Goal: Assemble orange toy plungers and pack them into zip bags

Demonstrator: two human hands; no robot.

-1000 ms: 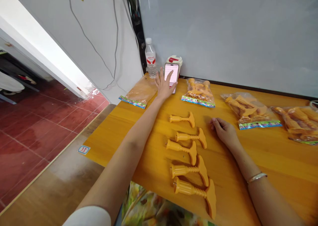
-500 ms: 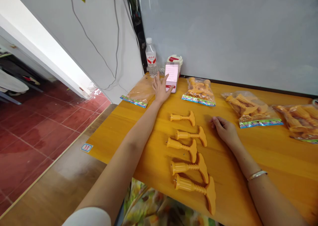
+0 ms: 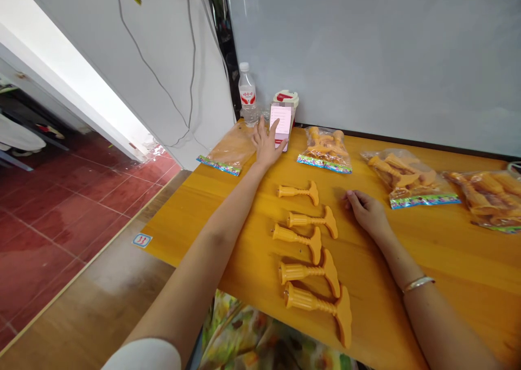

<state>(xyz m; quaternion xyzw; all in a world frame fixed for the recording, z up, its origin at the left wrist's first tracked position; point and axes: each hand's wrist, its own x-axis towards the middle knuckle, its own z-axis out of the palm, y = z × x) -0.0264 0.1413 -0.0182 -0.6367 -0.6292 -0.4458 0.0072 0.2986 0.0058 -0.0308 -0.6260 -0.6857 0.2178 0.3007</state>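
My left hand [image 3: 267, 144] is spread at the lit phone [image 3: 280, 121], its index finger over the screen and its thumb at the lower edge. The phone leans upright against a white cup [image 3: 290, 97]. My right hand [image 3: 367, 211] rests on the wooden table [image 3: 399, 283] with its fingers curled; whether anything is inside cannot be made out. Between my arms several orange T-handled tools [image 3: 311, 222] lie in a column, handles to the right. A flat clear bag [image 3: 232, 145] with a colourful strip lies left of my left hand.
A water bottle [image 3: 248, 96] stands at the back left. Along the back and right lie a bag of orange parts [image 3: 325, 147], a second such bag [image 3: 405, 174] and a third [image 3: 490, 196]. A grey panel [image 3: 374, 61] rises behind the table. A number label [image 3: 142, 240] marks the left edge.
My left hand has shifted slightly at the phone, its index finger now a little higher and farther right over the screen. My right hand stays in place.
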